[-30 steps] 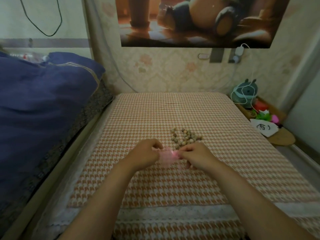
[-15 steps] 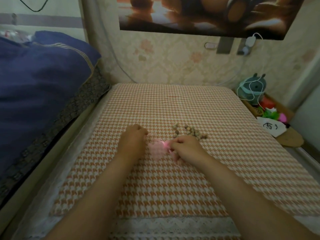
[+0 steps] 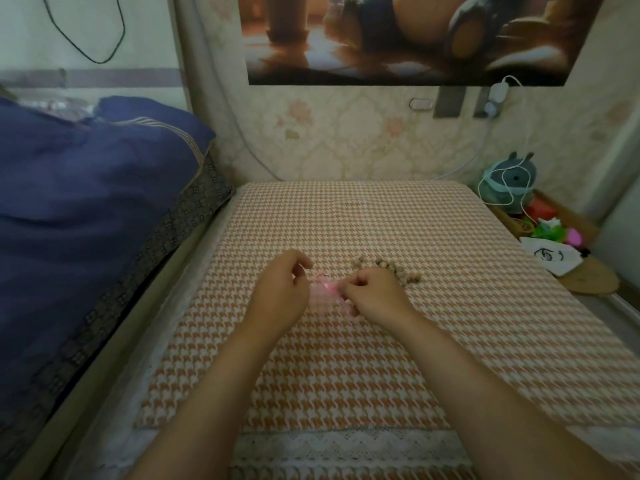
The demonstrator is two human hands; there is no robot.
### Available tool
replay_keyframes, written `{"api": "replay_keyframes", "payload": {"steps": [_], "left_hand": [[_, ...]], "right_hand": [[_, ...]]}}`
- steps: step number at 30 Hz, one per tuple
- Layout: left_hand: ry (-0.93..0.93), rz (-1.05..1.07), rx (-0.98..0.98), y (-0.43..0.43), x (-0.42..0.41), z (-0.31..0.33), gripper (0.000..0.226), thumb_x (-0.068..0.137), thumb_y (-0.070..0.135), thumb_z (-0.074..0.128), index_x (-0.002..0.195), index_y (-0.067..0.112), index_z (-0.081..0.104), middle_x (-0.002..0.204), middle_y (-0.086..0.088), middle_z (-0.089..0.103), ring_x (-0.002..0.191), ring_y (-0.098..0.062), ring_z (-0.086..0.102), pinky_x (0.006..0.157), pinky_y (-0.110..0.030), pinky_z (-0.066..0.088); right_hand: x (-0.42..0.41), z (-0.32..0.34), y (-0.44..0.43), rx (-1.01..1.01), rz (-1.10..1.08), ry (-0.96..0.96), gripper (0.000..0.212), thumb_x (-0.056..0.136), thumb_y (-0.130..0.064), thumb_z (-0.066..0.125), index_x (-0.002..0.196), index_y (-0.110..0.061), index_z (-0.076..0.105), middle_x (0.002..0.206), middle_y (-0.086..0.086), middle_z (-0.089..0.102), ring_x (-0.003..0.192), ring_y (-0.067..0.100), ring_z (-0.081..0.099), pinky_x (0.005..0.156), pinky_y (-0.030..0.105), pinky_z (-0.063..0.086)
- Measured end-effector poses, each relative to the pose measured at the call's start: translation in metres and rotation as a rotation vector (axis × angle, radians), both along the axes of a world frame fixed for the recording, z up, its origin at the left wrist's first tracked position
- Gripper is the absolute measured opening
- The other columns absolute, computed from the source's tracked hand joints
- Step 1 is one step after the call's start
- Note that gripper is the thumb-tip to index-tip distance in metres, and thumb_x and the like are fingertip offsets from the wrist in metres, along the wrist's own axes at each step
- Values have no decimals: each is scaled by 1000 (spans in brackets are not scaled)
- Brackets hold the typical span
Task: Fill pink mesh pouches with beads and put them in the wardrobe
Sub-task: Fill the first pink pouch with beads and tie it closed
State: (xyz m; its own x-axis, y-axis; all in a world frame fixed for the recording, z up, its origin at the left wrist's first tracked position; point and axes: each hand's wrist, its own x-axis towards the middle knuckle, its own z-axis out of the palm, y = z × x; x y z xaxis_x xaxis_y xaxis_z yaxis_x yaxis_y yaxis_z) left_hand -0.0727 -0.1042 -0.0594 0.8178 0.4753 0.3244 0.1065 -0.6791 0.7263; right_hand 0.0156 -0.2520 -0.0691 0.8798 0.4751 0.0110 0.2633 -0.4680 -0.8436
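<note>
A pink mesh pouch [image 3: 323, 292] lies on the orange houndstooth cloth [image 3: 346, 375], between my two hands. My left hand [image 3: 282, 289] sits at the pouch's left edge with curled fingers; its fingertips look to pinch the pouch's edge or string, though blur hides the exact contact. My right hand [image 3: 372, 292] pinches the pouch's right end with thumb and forefinger. A small pile of brown beads [image 3: 391, 270] lies on the cloth just behind my right hand, partly hidden by it. No wardrobe is in view.
A dark blue quilt [image 3: 86, 202] is heaped on the bed at the left. At the right edge sit a teal plush toy [image 3: 512, 181], a white cable, colourful small items and a white pouch [image 3: 550, 256] on a wooden board.
The camera view has shifted a little. Both hands stay at the pouch; my left hand's fingers have lifted and spread slightly at the pouch's left edge.
</note>
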Motion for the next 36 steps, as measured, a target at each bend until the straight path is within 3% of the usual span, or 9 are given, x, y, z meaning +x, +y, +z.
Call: {"api": "replay_keyframes", "payload": {"steps": [3, 5, 9, 14, 19, 24, 30, 33, 36], "left_hand": [[84, -36, -168, -22, -6, 1, 6, 91, 31, 58, 88, 29, 62, 72, 6, 64, 59, -12, 60, 55, -34, 52], [98, 2, -215, -28, -7, 2, 14, 88, 41, 61, 85, 28, 65, 71, 4, 69, 61, -15, 66, 62, -41, 59], [161, -19, -261, -17, -5, 2, 12, 89, 35, 66, 87, 23, 67, 70, 1, 71, 62, -20, 70, 64, -44, 60], [244, -81, 183, 5, -10, -13, 17, 89, 25, 61, 102, 29, 70, 88, 13, 67, 76, -5, 61, 65, -19, 47], [222, -37, 89, 3, 3, -9, 12, 85, 30, 64, 83, 27, 76, 74, 11, 69, 70, -1, 61, 66, -25, 54], [259, -134, 84, -1, 10, -6, 13, 86, 20, 63, 87, 25, 75, 67, 12, 63, 60, 1, 56, 54, -13, 40], [195, -164, 8, -7, 7, -4, 12, 89, 15, 60, 91, 26, 64, 71, 3, 69, 65, -10, 66, 60, -29, 55], [163, -204, -54, -11, 5, -5, 16, 92, 10, 56, 90, 26, 61, 72, 0, 68, 62, -16, 66, 60, -38, 58], [149, -225, -105, -12, 4, -2, 21, 94, 6, 51, 88, 23, 61, 75, -6, 67, 62, -23, 67, 56, -32, 59]], "right_hand": [[-8, 7, 0, 59, 74, 25, 28, 93, -31, 66, 71, -18, 76, 65, 5, 72, 56, 18, 68, 61, 40, 59], [-13, 10, 0, 71, 99, 8, 30, 96, -30, 63, 74, -17, 77, 67, 6, 72, 54, 16, 65, 57, 32, 56], [-16, 11, 3, 34, 119, -29, 29, 100, -27, 56, 82, -15, 76, 69, 8, 71, 54, 17, 65, 46, 17, 45], [-11, 9, 8, -44, 194, 5, 23, 99, -25, 60, 87, -11, 73, 58, -2, 62, 41, 1, 50, 40, 14, 38], [-4, 3, 8, -10, 225, 10, 10, 95, -22, 64, 88, -22, 71, 75, 1, 72, 58, 11, 63, 59, 36, 55], [3, 3, -5, -58, 286, -124, 17, 95, -16, 63, 89, -32, 61, 79, -5, 66, 64, 5, 61, 61, 33, 52], [-1, 14, -18, -274, 383, -306, 27, 101, -20, 52, 100, -36, 74, 104, -18, 68, 90, -3, 61, 79, 19, 49], [-3, 18, -20, -343, 365, -347, 28, 102, -19, 49, 107, -31, 73, 113, -11, 67, 96, 3, 60, 84, 23, 49], [-3, 23, -24, -400, 335, -356, 29, 102, -15, 47, 113, -26, 71, 110, -8, 66, 90, 6, 59, 78, 22, 47]]}}
